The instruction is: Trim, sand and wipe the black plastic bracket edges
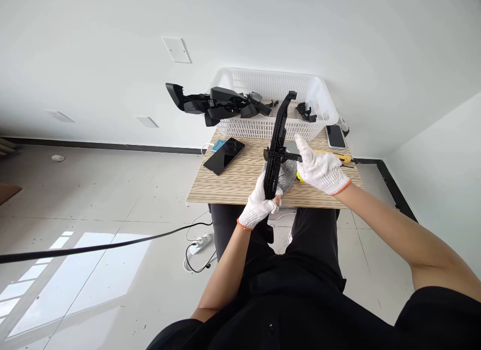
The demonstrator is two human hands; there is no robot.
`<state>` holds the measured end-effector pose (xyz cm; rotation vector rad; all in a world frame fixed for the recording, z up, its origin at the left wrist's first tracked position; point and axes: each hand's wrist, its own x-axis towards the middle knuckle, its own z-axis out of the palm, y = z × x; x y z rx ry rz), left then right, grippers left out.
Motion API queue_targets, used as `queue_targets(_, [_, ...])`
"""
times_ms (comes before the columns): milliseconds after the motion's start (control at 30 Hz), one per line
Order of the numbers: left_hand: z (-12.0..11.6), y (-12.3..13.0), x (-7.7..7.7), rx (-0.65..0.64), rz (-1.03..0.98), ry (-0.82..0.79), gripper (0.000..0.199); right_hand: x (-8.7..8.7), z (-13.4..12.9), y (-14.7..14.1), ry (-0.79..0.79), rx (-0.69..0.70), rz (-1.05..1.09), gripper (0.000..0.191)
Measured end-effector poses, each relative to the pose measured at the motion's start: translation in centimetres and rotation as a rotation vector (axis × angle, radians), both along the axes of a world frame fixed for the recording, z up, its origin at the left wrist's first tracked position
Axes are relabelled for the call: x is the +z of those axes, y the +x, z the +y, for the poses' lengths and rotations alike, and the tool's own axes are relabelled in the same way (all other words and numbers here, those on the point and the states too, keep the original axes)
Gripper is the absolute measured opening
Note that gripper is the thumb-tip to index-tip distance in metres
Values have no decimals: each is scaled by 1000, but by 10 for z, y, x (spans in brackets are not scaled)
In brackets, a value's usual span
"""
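Note:
A long black plastic part [277,147] stands upright over the table, with a short arm sticking out to the right. My left hand [259,205], in a white knitted glove, is wrapped round its lower end. At the tip of the short arm is my right hand [319,167], also gloved, its thumb raised and its other fingers partly hidden; whether it grips the arm is unclear. Behind the part lies a grey speckled cloth or glove [287,175].
A white basket [248,127] with black plastic parts [225,104] stands at the table's [210,189] back. Near it lie a black phone [224,156], another phone [335,137] and a yellow tool [345,158]. A power strip [201,243] is on the floor.

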<state>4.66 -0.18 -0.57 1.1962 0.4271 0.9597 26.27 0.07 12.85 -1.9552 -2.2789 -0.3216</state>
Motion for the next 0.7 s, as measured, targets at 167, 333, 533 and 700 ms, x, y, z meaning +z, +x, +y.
queue_targets(167, [-1, 0, -3, 26, -16, -32, 103, 4, -3, 0, 170, -64, 257, 70])
queue_targets(333, [0, 2, 3, 56, 8, -93, 111, 0, -2, -19, -101, -84, 831, 37])
queue_targets(533, [-6, -3, 21, 133, 176, -211, 119, -34, 18, -49, -293, -115, 1195, 34])
queue_targets(700, [-15, -8, 27, 140, 349, -179, 128, -50, 34, -53, -312, -170, 1166, 35])
